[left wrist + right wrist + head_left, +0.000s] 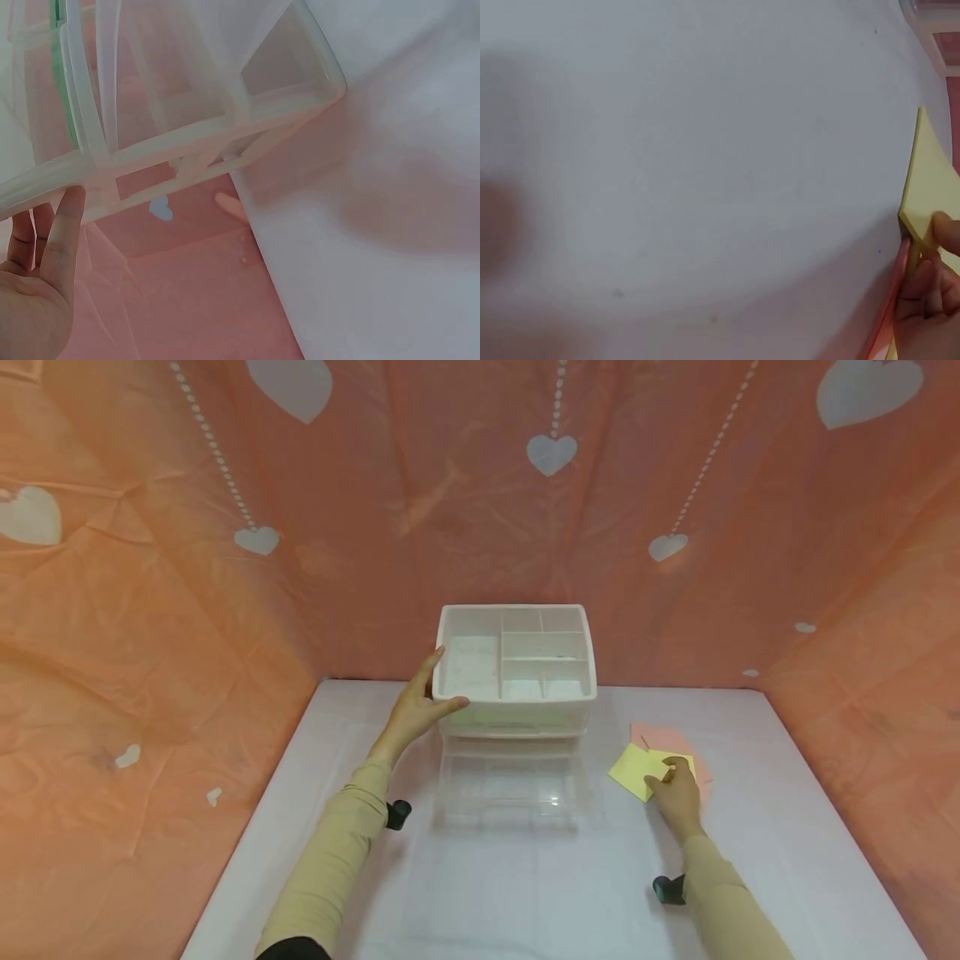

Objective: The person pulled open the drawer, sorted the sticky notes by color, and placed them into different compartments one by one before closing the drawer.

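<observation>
While pressed against the left wall of a white plastic organizer (516, 653), left hand (417, 710) open, fingers straight and thumb spread toward the front rim; palm and straight fingers (64, 232) seen touching the same box edge in the left wrist view. Organizer standing at the back middle of the table, top tray split into several compartments, a clear drawer (510, 785) pulled out in front at the bottom. Something green faintly visible through the middle layer; cannot tell what.

Right of the organizer, well apart from it, yellow paper pad (639, 770) lying flat on the table over a pink paper pad (663, 739). Right hand (678, 795) resting on the near corner of the yellow pad, fingers curled and pinching its edge; thumb and fingertips (930, 289) seen closed on the yellow edge in the right wrist view, pink layers showing just below.

Both arms in beige sleeves (330, 852), a small black camera mount near each wrist.

Underneath, white table (495, 893), smooth and slightly glossy, mirroring the drawer. Around it on three sides, orange-pink cloth backdrop (420, 510), creased, printed with white hearts (551, 453) hanging on dotted strings.
</observation>
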Demonstrator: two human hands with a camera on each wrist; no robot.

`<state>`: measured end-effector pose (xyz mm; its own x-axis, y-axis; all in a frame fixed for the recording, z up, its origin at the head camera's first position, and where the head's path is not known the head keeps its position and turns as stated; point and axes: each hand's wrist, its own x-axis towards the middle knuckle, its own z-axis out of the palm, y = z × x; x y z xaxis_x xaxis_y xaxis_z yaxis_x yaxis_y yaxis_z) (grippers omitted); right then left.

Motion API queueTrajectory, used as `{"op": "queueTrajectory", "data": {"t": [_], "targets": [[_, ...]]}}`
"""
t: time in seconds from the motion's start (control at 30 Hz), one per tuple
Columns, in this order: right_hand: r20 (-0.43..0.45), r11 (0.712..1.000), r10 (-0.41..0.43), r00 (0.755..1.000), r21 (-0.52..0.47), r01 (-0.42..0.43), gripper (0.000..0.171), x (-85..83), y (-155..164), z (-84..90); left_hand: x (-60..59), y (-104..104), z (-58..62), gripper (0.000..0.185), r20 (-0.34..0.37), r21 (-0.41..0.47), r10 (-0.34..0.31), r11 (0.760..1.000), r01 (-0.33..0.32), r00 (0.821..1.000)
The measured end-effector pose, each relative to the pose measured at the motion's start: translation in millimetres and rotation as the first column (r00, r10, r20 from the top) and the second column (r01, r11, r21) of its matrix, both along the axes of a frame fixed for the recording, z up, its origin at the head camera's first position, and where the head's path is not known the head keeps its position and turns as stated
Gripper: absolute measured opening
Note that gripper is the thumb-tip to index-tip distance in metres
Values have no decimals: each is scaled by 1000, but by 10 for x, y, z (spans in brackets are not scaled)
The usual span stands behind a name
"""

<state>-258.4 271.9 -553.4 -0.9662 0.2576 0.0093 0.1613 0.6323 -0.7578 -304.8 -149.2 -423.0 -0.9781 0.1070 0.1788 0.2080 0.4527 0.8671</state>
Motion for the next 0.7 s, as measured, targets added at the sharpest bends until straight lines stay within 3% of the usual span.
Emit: {"op": "queueTrajectory", "data": {"t": [0.1,0.23,0.7], "targets": [[3,1000,-17,1000,18,17,38,34,18,38,-5,5,-8,93,-1,1,-1,1000,1,1000],[4,998,-30,1000,-59,30,33,75,50,106,1,7,4,93,-1,4,1,1000,-1,1000],[-99,987,-96,990,-139,82,29,266,99,514,3,0,2,93,-3,-6,-1,1000,1,1000]]}}
